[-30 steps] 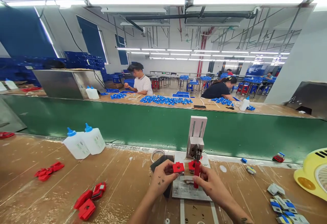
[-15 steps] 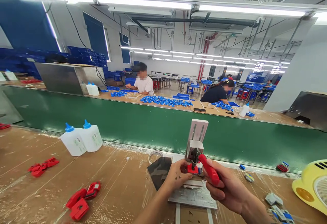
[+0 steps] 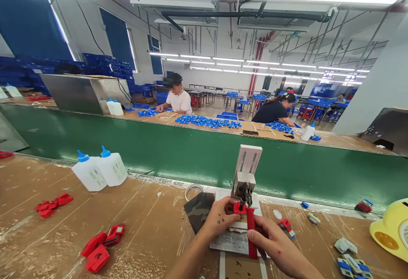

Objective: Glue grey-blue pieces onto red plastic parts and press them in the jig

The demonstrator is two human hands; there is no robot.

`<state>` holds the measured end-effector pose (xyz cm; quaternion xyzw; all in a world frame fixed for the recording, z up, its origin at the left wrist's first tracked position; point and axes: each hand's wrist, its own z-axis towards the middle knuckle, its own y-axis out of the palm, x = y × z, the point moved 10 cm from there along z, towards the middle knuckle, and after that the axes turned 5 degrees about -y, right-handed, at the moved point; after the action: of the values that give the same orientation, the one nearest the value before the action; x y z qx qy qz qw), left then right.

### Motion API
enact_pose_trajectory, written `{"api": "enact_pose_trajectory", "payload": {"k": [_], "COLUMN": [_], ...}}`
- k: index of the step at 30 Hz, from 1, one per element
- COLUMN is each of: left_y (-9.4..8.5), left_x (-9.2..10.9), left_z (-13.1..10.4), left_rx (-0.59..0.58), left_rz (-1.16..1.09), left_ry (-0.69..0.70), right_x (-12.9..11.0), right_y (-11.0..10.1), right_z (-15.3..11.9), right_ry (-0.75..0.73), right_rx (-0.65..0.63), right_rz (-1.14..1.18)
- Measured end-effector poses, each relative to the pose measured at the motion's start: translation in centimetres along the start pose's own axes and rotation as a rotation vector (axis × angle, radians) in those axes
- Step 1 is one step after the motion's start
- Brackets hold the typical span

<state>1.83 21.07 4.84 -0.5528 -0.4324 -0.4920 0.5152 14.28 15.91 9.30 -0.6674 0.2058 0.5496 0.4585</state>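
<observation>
A toggle clamp (image 3: 246, 193) is mounted on a metal fixture with a slotted upright plate (image 3: 248, 159). My left hand (image 3: 220, 217) pinches a small red plastic part (image 3: 238, 208) at its left side, under the clamp's black-tipped plunger. Whether the tip presses on the part I cannot tell. My right hand (image 3: 270, 238) is closed around the clamp's red handle (image 3: 251, 232), which points down towards me. The fixture's metal base (image 3: 228, 243) lies flat on the bench below both hands.
Red parts (image 3: 98, 258) lie on the bench at left, near two white bottles (image 3: 113, 170). A red-and-blue piece (image 3: 287, 228), grey-and-blue pieces (image 3: 353, 266) and a yellow fan-like device (image 3: 390, 230) are at right. Behind stands a green partition (image 3: 178, 160); two people work beyond it.
My right hand has swung the red handle down towards me, from slanting to nearly straight. My left hand stays at the red part. A red-and-blue piece at right has come into view.
</observation>
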Motion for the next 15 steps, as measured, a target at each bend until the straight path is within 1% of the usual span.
{"api": "enact_pose_trajectory", "payload": {"k": [2, 4, 8, 10, 11, 12, 13, 14, 15], "left_y": [-0.1, -0.1, 0.2, 0.2, -0.2, -1.0, -2.3, -4.2, -6.5], "left_x": [0.0, 0.0, 0.6, 1.0, 1.1, 1.1, 1.1, 0.9, 0.7], "left_z": [0.0, 0.0, 0.0, -0.2, -0.5, -0.8, -1.3, -2.0, -3.0], "left_rx": [-0.015, -0.025, -0.028, -0.022, -0.004, 0.029, 0.076, 0.135, 0.201], "left_rz": [0.01, 0.026, 0.087, 0.143, 0.182, 0.226, 0.275, 0.324, 0.369], "left_ry": [0.004, 0.011, 0.047, 0.071, 0.081, 0.088, 0.093, 0.097, 0.098], "right_x": [0.3, 0.6, 0.7, 0.7, 0.9, 1.4, 2.1, 3.1, 4.3], "right_y": [0.0, 0.4, 1.1, 0.6, -0.1, -0.9, -2.0, -3.3, -4.6], "right_z": [0.3, 0.8, 1.8, 1.5, 1.1, 0.5, -0.2, -1.1, -1.9], "right_ry": [-0.023, -0.026, -0.028, -0.029, -0.023, -0.012, 0.007, 0.033, 0.065], "right_rx": [0.003, 0.012, 0.043, 0.053, 0.062, 0.072, 0.083, 0.099, 0.108], "right_rz": [-0.201, -0.341, -0.399, -0.425, -0.446, -0.473, -0.505, -0.541, -0.576]}}
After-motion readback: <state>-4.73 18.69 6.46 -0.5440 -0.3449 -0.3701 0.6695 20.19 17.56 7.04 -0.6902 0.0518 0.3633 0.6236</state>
